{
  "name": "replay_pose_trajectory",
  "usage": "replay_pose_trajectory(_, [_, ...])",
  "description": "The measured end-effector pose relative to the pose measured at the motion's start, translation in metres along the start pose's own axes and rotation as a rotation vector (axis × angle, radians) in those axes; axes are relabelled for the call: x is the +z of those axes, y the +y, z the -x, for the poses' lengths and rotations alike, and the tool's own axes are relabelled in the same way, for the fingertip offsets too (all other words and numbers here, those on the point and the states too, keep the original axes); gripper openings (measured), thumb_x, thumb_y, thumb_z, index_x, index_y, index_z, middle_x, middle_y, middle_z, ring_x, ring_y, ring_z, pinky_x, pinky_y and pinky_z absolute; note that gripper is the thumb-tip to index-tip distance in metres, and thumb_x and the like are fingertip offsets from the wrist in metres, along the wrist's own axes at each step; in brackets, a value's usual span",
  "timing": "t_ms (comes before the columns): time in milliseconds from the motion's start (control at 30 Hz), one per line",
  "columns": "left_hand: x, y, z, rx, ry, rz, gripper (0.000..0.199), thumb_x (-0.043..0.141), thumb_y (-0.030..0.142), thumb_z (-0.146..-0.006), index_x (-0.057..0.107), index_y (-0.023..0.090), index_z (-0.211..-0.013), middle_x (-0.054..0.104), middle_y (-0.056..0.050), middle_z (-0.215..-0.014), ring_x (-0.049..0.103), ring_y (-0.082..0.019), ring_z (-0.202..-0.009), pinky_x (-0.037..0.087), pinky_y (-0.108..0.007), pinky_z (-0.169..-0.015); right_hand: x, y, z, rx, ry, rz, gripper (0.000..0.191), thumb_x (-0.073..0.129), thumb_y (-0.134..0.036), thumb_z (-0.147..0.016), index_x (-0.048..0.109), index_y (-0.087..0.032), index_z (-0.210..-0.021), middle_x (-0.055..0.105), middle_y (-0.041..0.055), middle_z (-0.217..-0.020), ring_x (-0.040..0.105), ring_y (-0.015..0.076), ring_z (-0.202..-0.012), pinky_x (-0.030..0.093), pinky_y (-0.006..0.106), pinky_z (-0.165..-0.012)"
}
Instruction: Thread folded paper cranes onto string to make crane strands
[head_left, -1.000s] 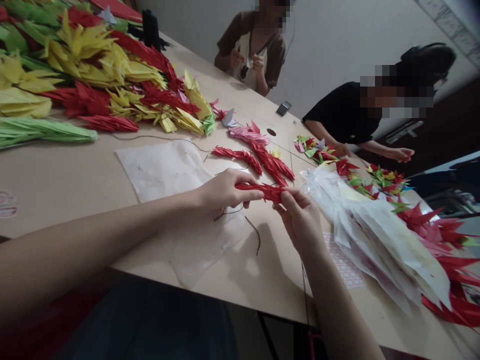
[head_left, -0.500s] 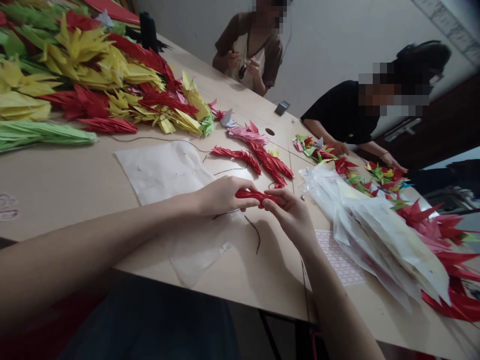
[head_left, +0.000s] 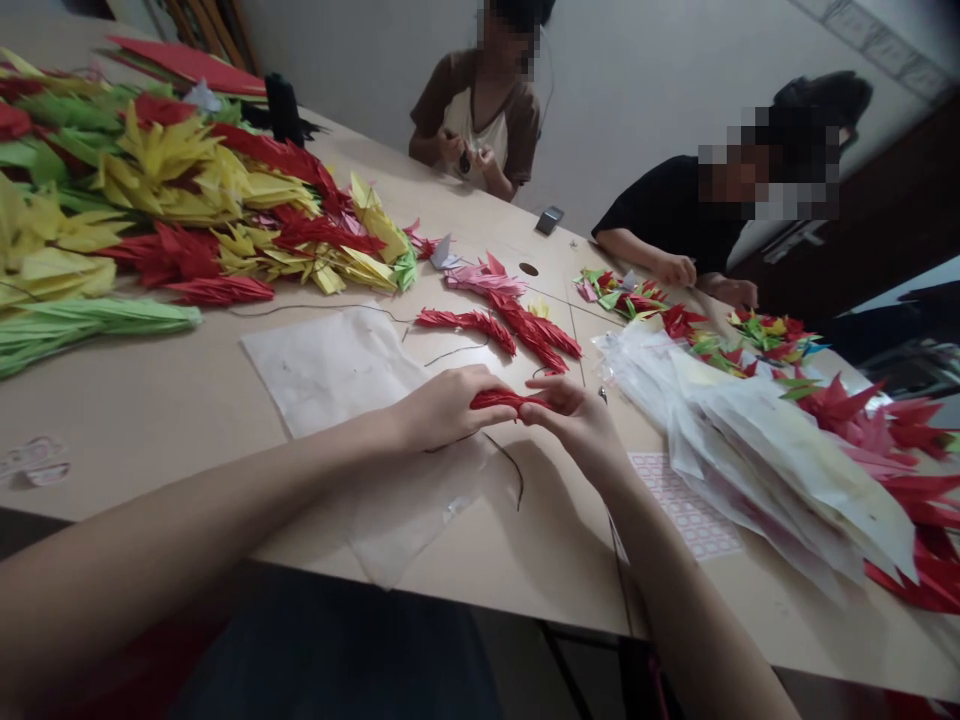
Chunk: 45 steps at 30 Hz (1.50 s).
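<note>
Between my two hands I hold a bundle of folded red paper (head_left: 495, 398) just above the table. My left hand (head_left: 448, 405) is closed around its left end. The fingers and thumb of my right hand (head_left: 566, 415) pinch its right end, covering that part. A dark thread (head_left: 511, 470) trails below the bundle onto the table. Under my hands lies a thin whitish plastic bag (head_left: 405, 500). Just beyond them rest a short red paper bundle (head_left: 472, 325) and a longer string of red folded paper (head_left: 534, 330) with pink pieces at its far end.
A large heap of yellow, red and green folded paper (head_left: 180, 190) fills the left, with a black thread spool (head_left: 283, 110) behind. To the right are stacked plastic bags (head_left: 757, 440), a printed sheet (head_left: 686, 500) and more folded paper (head_left: 847, 420). Two people work across the table (head_left: 480, 205).
The view has shifted slightly. My hands keep hold of the red paper bundle, and my left hand now covers more of its lower side. The co-worker on the right has drawn their hands closer together.
</note>
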<state>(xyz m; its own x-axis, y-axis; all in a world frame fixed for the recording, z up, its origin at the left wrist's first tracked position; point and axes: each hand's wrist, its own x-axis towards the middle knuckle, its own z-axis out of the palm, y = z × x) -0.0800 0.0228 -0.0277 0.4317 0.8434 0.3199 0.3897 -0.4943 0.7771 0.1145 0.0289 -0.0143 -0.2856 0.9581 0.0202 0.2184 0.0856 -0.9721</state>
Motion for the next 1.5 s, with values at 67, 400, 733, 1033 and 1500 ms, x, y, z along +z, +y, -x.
replay_pose_trajectory(67, [-0.002,0.004,-0.001,-0.058,0.007,0.05,0.028,0.06,0.043,-0.083,0.069,0.019,-0.093,0.066,-0.005,-0.086,0.058,-0.018,-0.081,0.041,-0.026,-0.071,0.003,-0.002,0.0,-0.049,0.067,-0.062,0.032,0.081,-0.033,-0.061,0.062,-0.02,-0.083,0.07,-0.0003,-0.071,0.067,0.0152,-0.069,0.054,0.031,-0.068])
replay_pose_trajectory(400, [-0.005,0.012,-0.004,-0.406,-0.01,0.781,0.033,0.069,0.046,-0.075,0.065,0.014,-0.082,0.062,-0.003,-0.075,0.046,-0.005,-0.049,0.034,-0.018,-0.043,0.019,-0.003,-0.001,-0.235,0.193,-0.068,0.038,0.055,-0.055,-0.083,0.065,-0.021,-0.095,0.07,0.0061,-0.092,0.065,0.0177,-0.084,0.051,0.033,-0.072])
replay_pose_trajectory(733, [-0.026,0.01,-0.013,-0.418,0.511,1.375,0.03,0.075,0.036,-0.073,0.057,0.014,-0.081,0.056,0.004,-0.07,0.044,-0.001,-0.045,0.036,-0.013,-0.04,0.069,-0.008,0.009,-0.131,-0.137,0.042,0.03,0.063,-0.029,-0.08,0.064,-0.019,-0.108,0.071,0.008,-0.102,0.066,0.0183,-0.091,0.052,0.032,-0.078])
replay_pose_trajectory(1033, [-0.038,0.004,-0.013,-0.391,0.644,1.433,0.024,0.068,0.036,-0.081,0.054,0.016,-0.081,0.054,0.007,-0.064,0.04,0.001,-0.041,0.035,-0.012,-0.039,0.092,-0.02,0.014,0.0,-0.192,0.129,0.022,0.053,-0.023,-0.083,0.059,-0.016,-0.062,0.059,0.0003,-0.055,0.052,0.0105,-0.049,0.038,0.022,-0.049])
replay_pose_trajectory(1500, [-0.042,-0.004,-0.017,-0.56,0.822,1.478,0.027,0.048,0.026,-0.094,0.053,0.013,-0.07,0.049,0.005,-0.053,0.037,-0.004,-0.036,0.035,-0.017,-0.037,0.087,-0.036,0.036,0.014,-0.237,0.055,0.022,0.045,-0.021,-0.081,0.049,-0.018,-0.06,0.051,-0.002,-0.058,0.045,0.0094,-0.053,0.034,0.023,-0.051])
